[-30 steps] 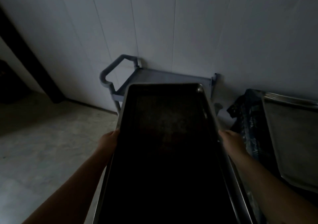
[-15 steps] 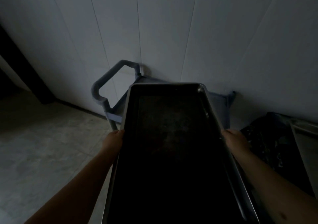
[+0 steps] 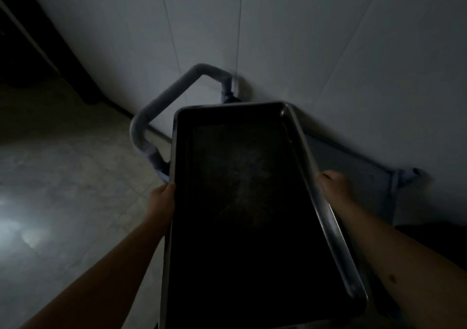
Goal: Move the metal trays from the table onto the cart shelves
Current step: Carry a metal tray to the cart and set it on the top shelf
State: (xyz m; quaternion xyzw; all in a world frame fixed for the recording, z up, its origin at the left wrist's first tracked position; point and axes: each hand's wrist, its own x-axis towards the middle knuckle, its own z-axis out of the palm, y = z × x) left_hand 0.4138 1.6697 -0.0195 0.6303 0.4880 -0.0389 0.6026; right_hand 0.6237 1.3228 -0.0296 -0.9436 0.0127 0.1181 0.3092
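Observation:
A long dark metal tray [image 3: 242, 202] fills the middle of the view, held lengthwise in front of me. My left hand [image 3: 163, 199] grips its left rim and my right hand [image 3: 333, 185] grips its right rim, fingers hidden under the edges. Beyond and under the tray stands the grey-blue cart; its looped handle [image 3: 174, 96] shows at the upper left and its top shelf [image 3: 353, 167] shows to the right of the tray. The tray's far end is over the cart's handle end. The scene is very dim.
A pale panelled wall [image 3: 278, 38] runs close behind the cart. Concrete floor [image 3: 63, 189] lies to the left. A dark doorway or frame [image 3: 30, 50] stands at the far left.
The view has swung left and closer to the cart; the table with the other tray and the dark cloth has left the right edge. The tray now tilts with its right rim raised.

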